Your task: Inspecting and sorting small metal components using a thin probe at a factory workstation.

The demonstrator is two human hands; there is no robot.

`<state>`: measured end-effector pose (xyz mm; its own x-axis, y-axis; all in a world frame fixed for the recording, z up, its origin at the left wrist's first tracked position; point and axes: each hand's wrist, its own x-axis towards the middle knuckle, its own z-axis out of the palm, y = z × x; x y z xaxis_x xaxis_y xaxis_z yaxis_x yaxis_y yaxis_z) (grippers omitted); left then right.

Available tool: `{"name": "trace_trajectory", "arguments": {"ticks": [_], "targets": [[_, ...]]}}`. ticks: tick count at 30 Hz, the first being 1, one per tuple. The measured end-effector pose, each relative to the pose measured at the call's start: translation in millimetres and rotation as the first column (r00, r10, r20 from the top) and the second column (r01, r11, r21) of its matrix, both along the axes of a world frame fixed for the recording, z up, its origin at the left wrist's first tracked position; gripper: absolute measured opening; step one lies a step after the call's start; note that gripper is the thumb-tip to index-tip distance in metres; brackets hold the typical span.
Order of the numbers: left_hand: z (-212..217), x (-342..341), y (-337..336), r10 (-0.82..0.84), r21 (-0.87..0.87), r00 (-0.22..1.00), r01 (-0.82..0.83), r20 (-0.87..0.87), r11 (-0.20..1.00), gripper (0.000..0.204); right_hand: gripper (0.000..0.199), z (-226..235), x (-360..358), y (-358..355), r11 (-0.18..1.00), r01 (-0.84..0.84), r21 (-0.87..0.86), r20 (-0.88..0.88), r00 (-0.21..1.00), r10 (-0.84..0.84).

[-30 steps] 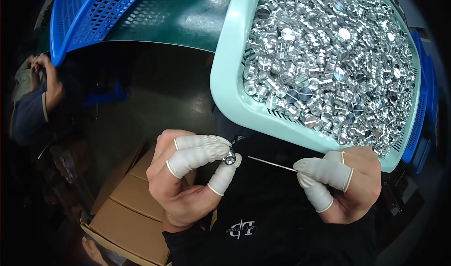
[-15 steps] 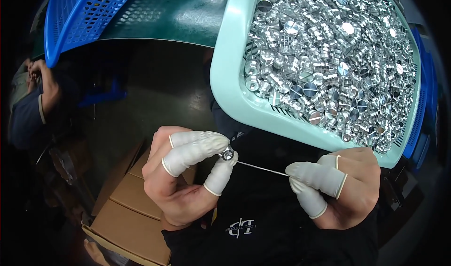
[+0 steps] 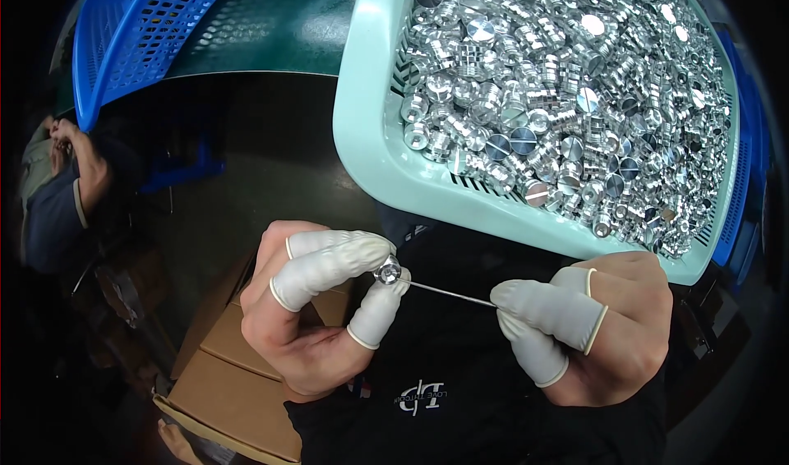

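Silver on part point(image 3: 387, 271), rod point(image 3: 448, 291) and pile point(image 3: 567, 95); pale lines across darker round faces within the pile. White on finger cots point(image 3: 542, 309), with cream rims. Pale mint green on basket point(image 3: 359, 128). Blue, with rows of perforations, on crate point(image 3: 89, 83). Dark green on table point(image 3: 271, 34). Brown on carton point(image 3: 234, 383). Black on shirt point(image 3: 509, 375), with white print point(image 3: 422, 398). Navy on co-worker's sleeve point(image 3: 57, 214), with tan edging.

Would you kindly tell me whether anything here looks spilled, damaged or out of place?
Nothing stands out. The metal parts are jumbled but lie inside the light green basket, with no spill visible. The left hand grips a metal piece; the right hand holds a thin rod. Small scratches cannot be judged.
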<state>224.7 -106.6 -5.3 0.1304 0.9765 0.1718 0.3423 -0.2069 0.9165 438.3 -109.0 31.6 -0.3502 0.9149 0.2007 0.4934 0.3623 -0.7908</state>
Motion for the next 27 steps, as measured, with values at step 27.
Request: {"name": "trace_trajectory", "arguments": {"ticks": [27], "targets": [[15.2,5.2,20.7,-0.130,0.227,0.913,0.231,-0.388,0.946,0.033,0.031,16.8,6.3,6.9,0.996,-0.032,0.088,0.257,0.966,0.009]]}}
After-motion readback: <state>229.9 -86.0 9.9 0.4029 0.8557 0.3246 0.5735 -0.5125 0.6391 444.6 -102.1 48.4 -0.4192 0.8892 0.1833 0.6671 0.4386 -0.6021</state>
